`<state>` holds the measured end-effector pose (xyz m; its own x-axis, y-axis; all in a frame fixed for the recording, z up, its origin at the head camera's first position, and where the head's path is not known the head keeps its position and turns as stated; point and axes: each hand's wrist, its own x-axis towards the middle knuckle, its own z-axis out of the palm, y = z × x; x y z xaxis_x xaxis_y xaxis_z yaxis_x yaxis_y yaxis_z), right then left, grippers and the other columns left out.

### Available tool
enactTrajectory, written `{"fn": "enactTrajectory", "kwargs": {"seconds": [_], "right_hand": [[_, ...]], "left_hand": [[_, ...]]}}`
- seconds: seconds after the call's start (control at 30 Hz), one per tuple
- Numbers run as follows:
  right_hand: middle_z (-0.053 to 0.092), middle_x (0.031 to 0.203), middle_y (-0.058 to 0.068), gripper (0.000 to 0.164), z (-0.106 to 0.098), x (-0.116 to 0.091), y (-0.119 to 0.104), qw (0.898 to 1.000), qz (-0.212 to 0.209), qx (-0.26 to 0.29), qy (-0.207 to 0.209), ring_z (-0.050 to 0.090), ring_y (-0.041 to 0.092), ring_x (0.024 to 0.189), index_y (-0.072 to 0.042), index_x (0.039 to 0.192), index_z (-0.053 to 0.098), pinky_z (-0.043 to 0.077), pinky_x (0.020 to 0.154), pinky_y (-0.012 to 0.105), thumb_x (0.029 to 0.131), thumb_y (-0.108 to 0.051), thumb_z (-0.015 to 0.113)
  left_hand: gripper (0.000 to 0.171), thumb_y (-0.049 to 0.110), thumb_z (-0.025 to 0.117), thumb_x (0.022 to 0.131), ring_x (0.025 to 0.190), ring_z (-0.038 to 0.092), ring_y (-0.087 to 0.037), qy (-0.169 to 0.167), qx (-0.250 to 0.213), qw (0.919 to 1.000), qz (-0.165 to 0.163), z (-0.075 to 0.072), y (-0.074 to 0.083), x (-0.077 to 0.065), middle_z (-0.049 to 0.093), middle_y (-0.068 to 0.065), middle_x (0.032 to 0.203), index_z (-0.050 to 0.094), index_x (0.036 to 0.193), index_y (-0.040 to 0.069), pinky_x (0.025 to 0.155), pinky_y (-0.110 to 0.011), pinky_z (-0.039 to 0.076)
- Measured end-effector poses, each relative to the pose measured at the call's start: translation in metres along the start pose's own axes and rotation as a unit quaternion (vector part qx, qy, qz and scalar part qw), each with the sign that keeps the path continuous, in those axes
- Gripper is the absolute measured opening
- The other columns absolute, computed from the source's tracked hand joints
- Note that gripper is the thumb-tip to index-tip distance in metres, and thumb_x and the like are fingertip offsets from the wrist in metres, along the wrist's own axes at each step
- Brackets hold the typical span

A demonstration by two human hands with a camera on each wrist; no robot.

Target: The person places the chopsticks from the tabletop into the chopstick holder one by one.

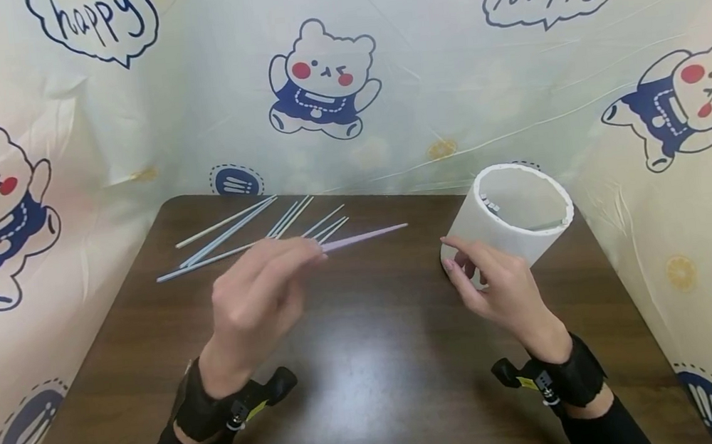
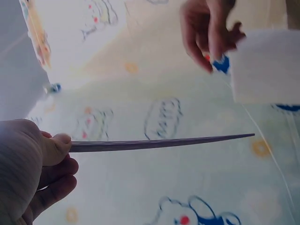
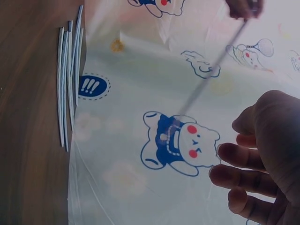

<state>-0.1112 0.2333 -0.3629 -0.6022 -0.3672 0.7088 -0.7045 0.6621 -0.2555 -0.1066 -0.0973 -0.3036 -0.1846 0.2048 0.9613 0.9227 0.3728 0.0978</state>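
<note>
My left hand [image 1: 257, 299] pinches a slim purple stick [image 1: 367, 237] by one end between thumb and fingers. The stick reaches out to the right above the table and narrows to a thin tip, plain in the left wrist view as a long purple stick [image 2: 159, 144]. My right hand [image 1: 497, 280] has loosely bent fingers with nothing between them, as the right wrist view of the right hand [image 3: 262, 159] also shows. It hovers before the left side of a white open-topped cylinder [image 1: 518, 235]; whether it touches the wall, I cannot tell.
Several thin light-blue and white sticks [image 1: 228, 231] lie in a loose spread at the back left of the brown table [image 1: 358, 379], partly behind my left hand. A printed cloth [image 1: 433, 86] hangs around the back and sides. Each wrist wears a black camera band.
</note>
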Motion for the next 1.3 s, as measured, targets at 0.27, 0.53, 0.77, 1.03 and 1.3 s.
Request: {"fn": "enactTrajectory", "kwargs": {"seconds": [0.27, 0.53, 0.77, 1.03, 1.3], "right_hand": [[0.071, 0.079, 0.006, 0.046, 0.003, 0.006, -0.011, 0.997, -0.065, 0.004, 0.03, 0.062, 0.014, 0.063, 0.004, 0.119, 0.071, 0.051, 0.055, 0.02, 0.11, -0.038, 0.057], [0.075, 0.085, 0.009, 0.039, -0.001, 0.001, -0.014, 0.993, -0.103, 0.008, 0.064, 0.062, 0.014, 0.063, 0.005, 0.108, 0.075, 0.054, 0.057, 0.023, 0.11, -0.031, 0.061], [0.071, 0.075, 0.009, 0.039, -0.01, 0.005, -0.008, 0.99, -0.092, -0.014, 0.106, 0.059, 0.015, 0.058, 0.006, 0.104, 0.074, 0.047, 0.051, 0.023, 0.11, -0.031, 0.061], [0.068, 0.075, 0.017, 0.043, -0.028, 0.012, 0.014, 0.983, -0.012, -0.052, 0.174, 0.055, 0.024, 0.058, 0.006, 0.101, 0.073, 0.042, 0.058, 0.013, 0.108, -0.034, 0.062], [0.071, 0.083, 0.021, 0.033, -0.036, 0.002, 0.032, 0.983, 0.049, -0.082, 0.155, 0.061, 0.027, 0.067, 0.007, 0.111, 0.074, 0.041, 0.067, 0.007, 0.105, -0.024, 0.061]], "left_hand": [[0.011, -0.005, 0.067, 0.099, 0.082, 0.074, -0.025, -0.005, -0.022, 0.9853, 0.169, 0.019, 0.03, 0.016, 0.079, -0.019, 0.097, 0.076, 0.105, -0.006, 0.08, -0.031, 0.065], [0.021, 0.007, 0.081, 0.094, 0.084, 0.073, -0.021, -0.036, -0.018, 0.9742, 0.222, 0.031, 0.046, 0.016, 0.08, -0.014, 0.103, 0.076, 0.112, -0.002, 0.088, -0.029, 0.064], [0.028, 0.008, 0.087, 0.088, 0.089, 0.074, -0.019, -0.037, -0.025, 0.9718, 0.232, 0.046, 0.051, 0.031, 0.08, -0.012, 0.107, 0.076, 0.113, 0.001, 0.092, -0.028, 0.062], [0.016, 0.0, 0.079, 0.092, 0.092, 0.074, -0.016, -0.046, -0.027, 0.9814, 0.184, 0.077, 0.047, 0.057, 0.081, -0.009, 0.108, 0.074, 0.107, 0.002, 0.095, -0.023, 0.06], [0.014, 0.001, 0.065, 0.103, 0.103, 0.075, -0.015, -0.089, -0.027, 0.9855, 0.142, 0.116, 0.034, 0.056, 0.08, -0.006, 0.114, 0.076, 0.111, 0.004, 0.107, -0.024, 0.055]]}}
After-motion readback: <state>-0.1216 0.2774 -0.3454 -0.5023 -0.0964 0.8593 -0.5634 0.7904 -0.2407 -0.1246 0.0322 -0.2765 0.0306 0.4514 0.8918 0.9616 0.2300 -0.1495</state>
